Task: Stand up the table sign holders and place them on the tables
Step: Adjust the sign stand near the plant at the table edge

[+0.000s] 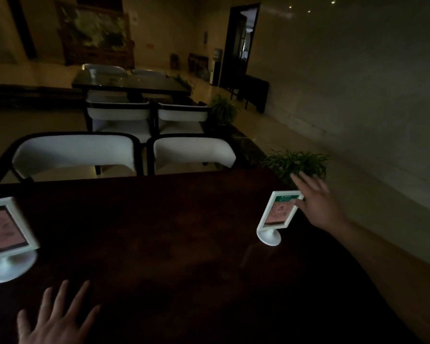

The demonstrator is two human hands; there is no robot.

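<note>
Nothing I can read here: the green-headed card in the sign holder (278, 214) by my right hand (317, 202) and the pink card in the other holder (6, 238) are blurred.

Two sign holders are being kept upright on the near table (159, 232): one sign holder (6, 238) at its left edge, the other sign holder (277, 217) towards its right edge. The right hand (315, 202) is being held just beside the upper right corner of the latter; the left hand (55, 316) is being spread over the table's near side. Two chairs (124, 155) are being kept behind the table, a plant (296, 162) beyond its right corner, and another table (132, 81) farther back.
</note>
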